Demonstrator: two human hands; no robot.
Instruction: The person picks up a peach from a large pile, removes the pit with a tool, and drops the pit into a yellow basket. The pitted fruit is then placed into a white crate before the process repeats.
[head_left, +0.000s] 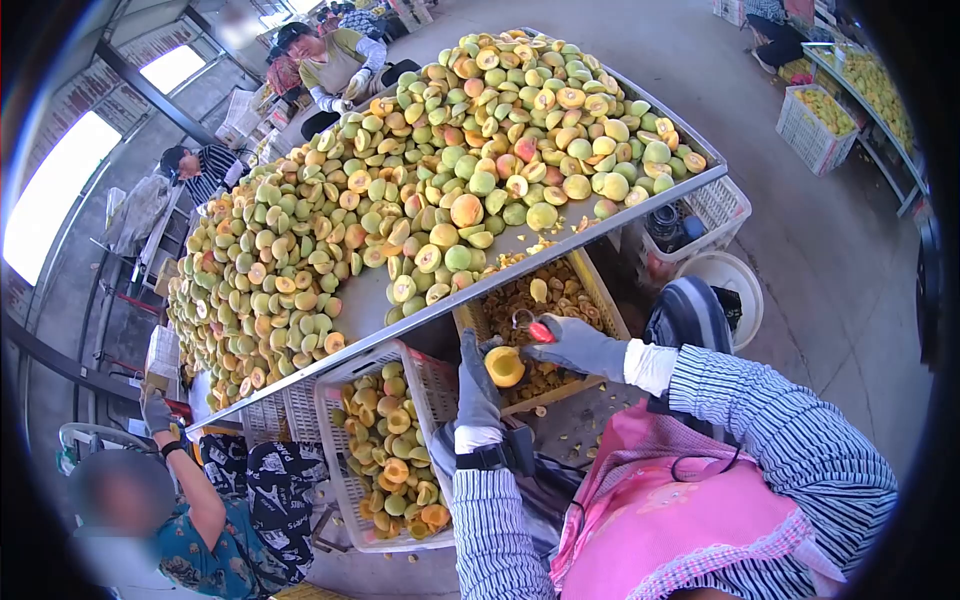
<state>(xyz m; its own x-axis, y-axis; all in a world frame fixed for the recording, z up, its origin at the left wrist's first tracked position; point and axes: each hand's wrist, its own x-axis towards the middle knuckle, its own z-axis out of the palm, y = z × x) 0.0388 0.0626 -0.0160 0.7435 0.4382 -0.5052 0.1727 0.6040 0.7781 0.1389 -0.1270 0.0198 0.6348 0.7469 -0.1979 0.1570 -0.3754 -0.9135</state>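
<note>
My left hand (476, 385), in a grey glove, is closed around a peach half (505, 367) whose hollowed orange inside faces up. In my gloved right hand (585, 350) is a pitting tool with a red handle (541, 331) and a metal loop (522, 318) at its end. The loop is just above the peach half, apart from it. Below both hands stands a yellow crate (610, 300) with brown pits and orange scraps inside. To the left of my left hand, a white crate (333, 470) holds many peach halves.
A metal-edged table (560, 245) ahead bears a large heap of peach halves (430, 190). Under its right end are a white basket (725, 205) and a white bucket (745, 285). A co-worker (215, 530) sits at the left; other people work across the table.
</note>
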